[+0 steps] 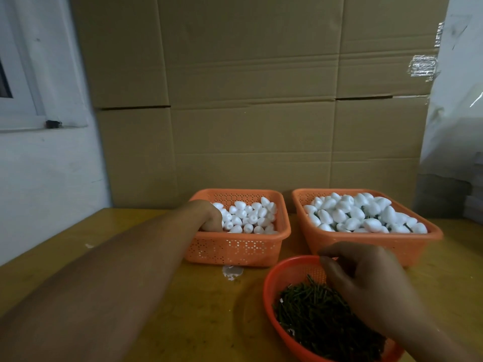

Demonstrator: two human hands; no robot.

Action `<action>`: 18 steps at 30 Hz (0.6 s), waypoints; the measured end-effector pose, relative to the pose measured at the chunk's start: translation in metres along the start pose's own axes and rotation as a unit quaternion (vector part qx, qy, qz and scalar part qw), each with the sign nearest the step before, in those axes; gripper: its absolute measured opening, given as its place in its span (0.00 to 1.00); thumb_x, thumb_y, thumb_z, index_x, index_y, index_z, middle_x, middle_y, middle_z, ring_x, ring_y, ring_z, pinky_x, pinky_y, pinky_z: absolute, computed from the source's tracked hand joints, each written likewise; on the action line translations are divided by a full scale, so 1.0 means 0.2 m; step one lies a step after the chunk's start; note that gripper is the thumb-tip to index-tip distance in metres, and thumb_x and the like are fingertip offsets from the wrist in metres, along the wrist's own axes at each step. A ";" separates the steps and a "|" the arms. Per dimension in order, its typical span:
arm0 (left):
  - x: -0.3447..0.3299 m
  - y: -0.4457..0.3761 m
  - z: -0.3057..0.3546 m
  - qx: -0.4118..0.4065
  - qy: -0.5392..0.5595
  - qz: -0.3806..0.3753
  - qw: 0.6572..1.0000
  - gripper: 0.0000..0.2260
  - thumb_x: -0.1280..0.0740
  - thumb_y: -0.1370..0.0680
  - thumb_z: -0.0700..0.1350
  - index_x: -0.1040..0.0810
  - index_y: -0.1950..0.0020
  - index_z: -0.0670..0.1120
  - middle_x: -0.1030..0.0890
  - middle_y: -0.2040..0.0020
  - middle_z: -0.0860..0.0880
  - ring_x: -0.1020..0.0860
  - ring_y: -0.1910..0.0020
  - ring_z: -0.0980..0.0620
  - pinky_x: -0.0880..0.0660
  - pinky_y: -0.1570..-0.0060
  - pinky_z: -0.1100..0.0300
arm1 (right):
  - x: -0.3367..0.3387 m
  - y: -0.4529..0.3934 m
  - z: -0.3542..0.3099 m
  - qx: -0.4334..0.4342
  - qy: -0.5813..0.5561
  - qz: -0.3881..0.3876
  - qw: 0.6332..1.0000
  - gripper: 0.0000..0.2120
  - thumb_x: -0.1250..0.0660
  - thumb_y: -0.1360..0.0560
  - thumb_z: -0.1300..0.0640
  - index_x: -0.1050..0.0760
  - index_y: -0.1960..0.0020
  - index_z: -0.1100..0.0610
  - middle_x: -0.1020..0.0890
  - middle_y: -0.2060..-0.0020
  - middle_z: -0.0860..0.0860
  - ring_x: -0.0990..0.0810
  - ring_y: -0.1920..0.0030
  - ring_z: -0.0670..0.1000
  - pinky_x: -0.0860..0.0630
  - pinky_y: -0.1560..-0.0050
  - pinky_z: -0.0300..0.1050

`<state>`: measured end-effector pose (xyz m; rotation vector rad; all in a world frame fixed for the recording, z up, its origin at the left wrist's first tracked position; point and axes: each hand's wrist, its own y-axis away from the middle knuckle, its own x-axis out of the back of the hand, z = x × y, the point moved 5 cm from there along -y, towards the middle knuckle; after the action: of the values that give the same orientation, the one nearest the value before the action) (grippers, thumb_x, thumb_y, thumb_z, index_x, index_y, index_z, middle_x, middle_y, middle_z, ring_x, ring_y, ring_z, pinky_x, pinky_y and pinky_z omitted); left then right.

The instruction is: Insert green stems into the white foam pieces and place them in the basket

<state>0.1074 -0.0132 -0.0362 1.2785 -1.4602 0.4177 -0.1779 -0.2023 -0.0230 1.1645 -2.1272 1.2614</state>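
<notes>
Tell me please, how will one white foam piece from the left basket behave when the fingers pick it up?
A white foam piece probably weighs almost nothing: it looks like foam. Its rounded, egg-like shape suggests it would roll if set on the table. It may dent under a hard pinch; white crumbs lie beside the left basket.

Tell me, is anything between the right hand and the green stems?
Nothing visible. The right hand hangs directly over the green stems in the round red bowl, fingers curled down toward the pile. Its fingertips are hidden, so contact cannot be told.
</notes>
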 end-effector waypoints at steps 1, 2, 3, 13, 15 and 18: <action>0.00 0.00 0.00 -0.002 -0.004 -0.007 1.000 0.40 0.33 0.35 0.63 0.40 0.24 0.54 0.41 0.25 0.49 0.42 0.25 0.45 0.35 0.31 0.46 | 0.00 0.00 0.00 0.001 0.002 -0.002 1.000 0.05 0.29 0.26 0.52 0.16 0.54 0.43 0.18 0.71 0.37 0.20 0.67 0.39 0.25 0.65 0.39; 0.00 0.00 0.00 -0.003 -0.006 -0.013 1.000 0.37 0.33 0.31 0.62 0.38 0.24 0.54 0.40 0.26 0.49 0.43 0.24 0.45 0.35 0.30 0.46 | -0.01 0.00 0.00 0.001 0.004 -0.004 1.000 0.05 0.29 0.26 0.52 0.16 0.54 0.43 0.19 0.71 0.36 0.20 0.67 0.38 0.26 0.66 0.37; -0.01 0.00 -0.01 -0.003 -0.011 -0.016 1.000 0.33 0.33 0.28 0.61 0.36 0.25 0.53 0.37 0.28 0.49 0.42 0.25 0.44 0.36 0.30 0.46 | -0.01 0.00 0.00 0.001 0.005 -0.005 1.000 0.05 0.29 0.26 0.52 0.16 0.54 0.43 0.19 0.71 0.36 0.20 0.67 0.39 0.27 0.66 0.37; 0.03 0.08 0.00 -0.008 0.164 0.042 0.986 0.20 0.29 0.25 0.45 0.23 0.33 0.47 0.22 0.35 0.49 0.22 0.39 0.49 0.24 0.38 0.52 | -0.02 0.01 0.00 -0.003 0.008 -0.019 1.000 0.05 0.29 0.26 0.51 0.16 0.52 0.44 0.18 0.69 0.38 0.20 0.68 0.40 0.25 0.65 0.39; 0.06 0.10 -0.01 -0.015 0.229 0.082 0.970 0.17 0.25 0.28 0.42 0.18 0.39 0.45 0.17 0.42 0.49 0.18 0.45 0.50 0.20 0.42 0.51 | -0.02 0.01 -0.01 -0.004 0.010 -0.020 1.000 0.05 0.29 0.26 0.51 0.15 0.52 0.44 0.18 0.70 0.38 0.21 0.68 0.39 0.28 0.66 0.36; 0.11 0.14 -0.01 -0.049 0.350 0.176 0.919 0.16 0.24 0.29 0.38 0.16 0.42 0.48 0.18 0.43 0.53 0.19 0.44 0.51 0.21 0.40 0.51 | -0.02 0.01 -0.02 -0.002 0.008 -0.026 1.000 0.06 0.28 0.26 0.52 0.16 0.51 0.44 0.18 0.68 0.37 0.20 0.67 0.38 0.27 0.65 0.35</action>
<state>0.0885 -0.0130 -0.0059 0.6619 -1.0599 0.9226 -0.1775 -0.1965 -0.0252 1.1958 -2.0727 1.2394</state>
